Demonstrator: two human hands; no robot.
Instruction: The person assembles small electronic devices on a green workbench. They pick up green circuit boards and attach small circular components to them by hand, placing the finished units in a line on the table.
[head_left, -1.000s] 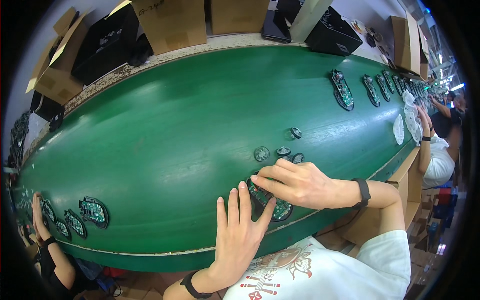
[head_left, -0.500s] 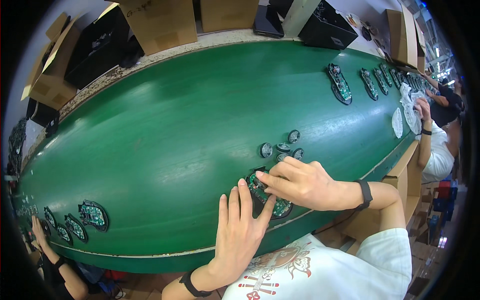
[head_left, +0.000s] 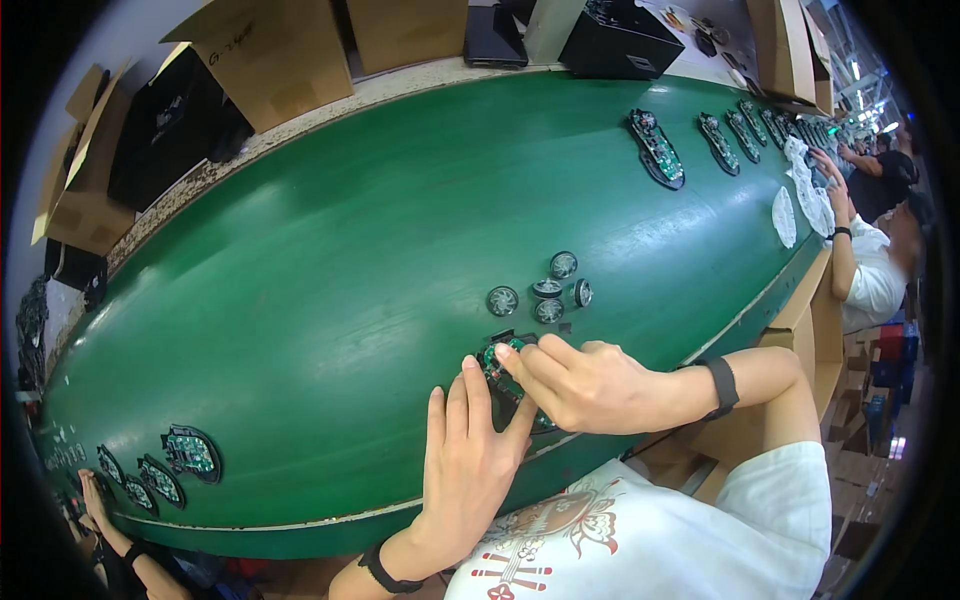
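In front of me at the near belt edge lies an open black shell with a green circuit board (head_left: 489, 360), like the bottom half of a computer mouse. My left hand (head_left: 468, 465) rests flat beside it, fingers stretched out, with fingertips at its left side and thumb across its near part. Over the board my right hand (head_left: 592, 388) is closed in a pinch, its fingertips pressed down at the shell's far end. Whatever those fingers hold is hidden. Just beyond sit several small round wheels (head_left: 503, 301), dark-rimmed with pale spokes.
More shells with boards lie on the green belt (head_left: 350, 250) at far right (head_left: 657, 150) and near left (head_left: 191, 454). White plastic pieces (head_left: 784, 217) are beside a co-worker's hand at right. Another person's hand (head_left: 95, 500) is at the left edge. Cardboard boxes (head_left: 270, 60) line the far side.
The whole view has shifted slightly. My right hand has rolled lower over the board and covers more of it. My left hand stays in place against the shell.
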